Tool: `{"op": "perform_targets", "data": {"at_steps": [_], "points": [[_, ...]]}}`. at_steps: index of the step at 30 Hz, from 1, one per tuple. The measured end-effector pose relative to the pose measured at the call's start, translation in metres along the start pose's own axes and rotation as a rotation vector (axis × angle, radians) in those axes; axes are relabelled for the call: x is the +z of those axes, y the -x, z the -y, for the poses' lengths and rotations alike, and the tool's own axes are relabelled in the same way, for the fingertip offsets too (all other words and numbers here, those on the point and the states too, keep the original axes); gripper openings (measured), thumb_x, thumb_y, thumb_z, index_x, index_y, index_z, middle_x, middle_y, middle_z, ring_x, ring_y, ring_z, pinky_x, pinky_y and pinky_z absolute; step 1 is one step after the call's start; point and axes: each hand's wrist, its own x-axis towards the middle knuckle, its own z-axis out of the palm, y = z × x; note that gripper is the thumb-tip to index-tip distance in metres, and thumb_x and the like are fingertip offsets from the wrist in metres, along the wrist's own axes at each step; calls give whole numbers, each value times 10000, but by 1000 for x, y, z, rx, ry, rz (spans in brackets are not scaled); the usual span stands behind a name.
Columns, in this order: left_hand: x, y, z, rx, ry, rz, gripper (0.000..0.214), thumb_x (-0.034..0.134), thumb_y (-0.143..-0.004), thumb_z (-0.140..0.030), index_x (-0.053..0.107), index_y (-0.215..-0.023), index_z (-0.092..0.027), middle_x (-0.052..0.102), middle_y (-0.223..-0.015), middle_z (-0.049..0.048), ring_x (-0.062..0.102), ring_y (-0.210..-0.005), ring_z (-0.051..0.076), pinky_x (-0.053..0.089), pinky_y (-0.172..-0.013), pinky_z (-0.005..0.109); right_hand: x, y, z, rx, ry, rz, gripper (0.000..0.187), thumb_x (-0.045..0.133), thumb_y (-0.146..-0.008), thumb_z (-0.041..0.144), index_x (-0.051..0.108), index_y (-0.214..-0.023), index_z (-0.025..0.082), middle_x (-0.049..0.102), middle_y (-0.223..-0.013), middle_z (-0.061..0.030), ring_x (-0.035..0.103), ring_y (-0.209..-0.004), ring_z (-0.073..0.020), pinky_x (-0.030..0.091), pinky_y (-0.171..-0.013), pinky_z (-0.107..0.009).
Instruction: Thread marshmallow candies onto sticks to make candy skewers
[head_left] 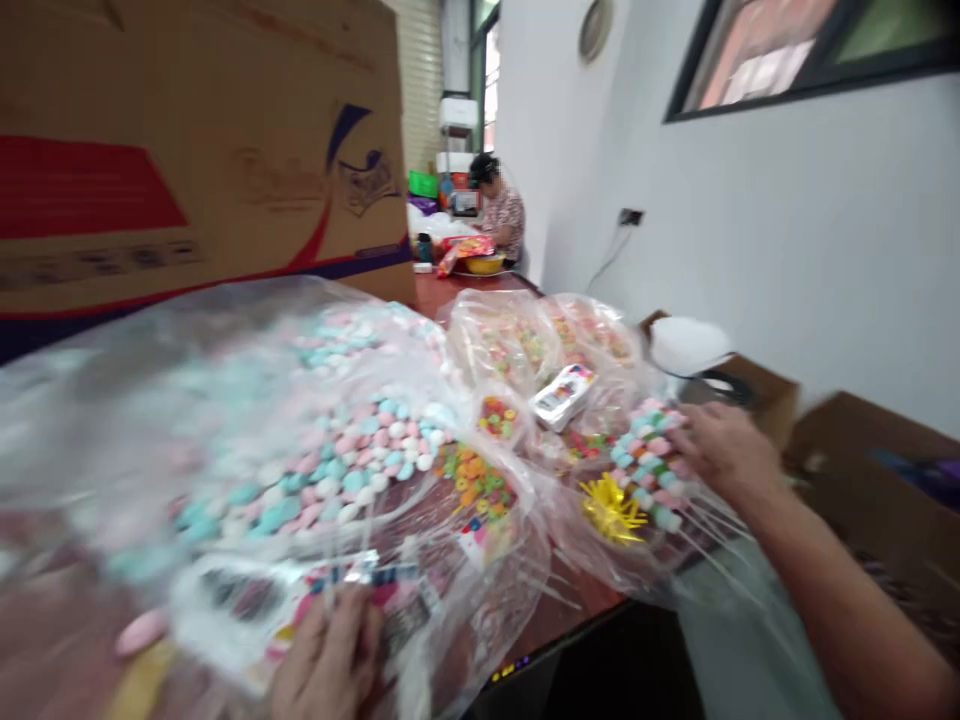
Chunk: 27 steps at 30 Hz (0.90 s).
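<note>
My left hand (330, 655) rests at the bottom edge, fingers curled on the printed header of a big clear bag of pink, white and blue sweets (330, 460). My right hand (724, 450) reaches to the right and grips the end of a clear bag of candy skewers (649, 465) with thin white sticks and a yellow bow (611, 505). Between them lie small bags of coloured ring sweets (476, 480). Motion blurs both hands.
A large cardboard box (202, 150) stands at the back left on the dark red table (559, 610). More candy bags (540, 340) and a small white packet (562, 395) lie behind. Open cardboard boxes (862, 470) stand at the right. Another person (499, 210) sits far back.
</note>
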Motion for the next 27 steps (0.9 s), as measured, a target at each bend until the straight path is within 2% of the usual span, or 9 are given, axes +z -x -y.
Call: {"op": "perform_targets", "data": {"at_steps": [3,8,10,12,16,17,19,22,27], "points": [[2,3,-3,45,72,66,489,728,-710,-628,521,-633,-191,419,-412,-88,300,-326,43,207,-326,151,-1,2,22,-82,-64,-180,228,419,-937,311,614,-1003,211,628,-975,-182,565,-988,-371,413,-892,-506],[3,-1,6,51,226,34,429,728,-738,-583,560,-849,-204,515,-487,-104,273,-283,16,188,-302,120,-6,-5,110,-357,-479,-340,187,492,-953,276,621,-1075,214,679,-1013,-136,612,-1005,-301,451,-949,-429],[1,-1,9,45,270,40,403,721,-762,-562,551,-840,-204,498,-469,-111,283,-282,18,210,-300,115,-4,-8,155,-441,-676,-235,180,484,-957,239,636,-1049,211,695,-990,-90,648,-946,-229,490,-884,-345],[-1,0,11,42,307,55,391,724,-772,-543,544,-806,-198,462,-441,-119,276,-290,15,220,-309,110,2,-13,198,-488,-764,-22,214,450,-972,221,646,-1055,199,700,-1032,-72,655,-957,-186,487,-874,-291],[-3,0,9,35,355,64,420,748,-741,-548,539,-772,-185,550,-511,-90,244,-311,-6,185,-317,107,22,-24,266,-521,-493,421,240,448,-972,221,670,-1063,209,717,-1041,-62,655,-958,-175,460,-838,-254],[-3,0,9,32,354,60,429,737,-740,-565,538,-769,-187,552,-501,-87,232,-309,-4,169,-315,111,28,-26,279,-514,-432,473,233,458,-970,233,684,-1018,200,727,-987,-72,663,-919,-184,462,-799,-256],[-3,-2,9,27,343,53,435,713,-746,-591,545,-782,-191,524,-450,-92,211,-302,5,140,-312,121,39,-29,301,-489,-347,523,241,472,-969,253,696,-944,168,730,-898,-104,674,-852,-212,464,-731,-272],[-3,-4,14,19,334,49,417,711,-753,-569,579,-871,-192,515,-425,-92,228,-305,21,130,-314,134,51,-28,322,-454,-270,519,248,467,-963,237,678,-1024,122,710,-995,-173,674,-900,-267,475,-726,-317],[-6,-6,23,2,348,69,382,703,-781,-503,600,-972,-188,539,-463,-87,223,-303,22,142,-317,150,55,-20,325,-580,-277,503,290,446,-929,123,624,-1153,170,619,-1221,-153,619,-1055,-255,471,-822,-323]]}}
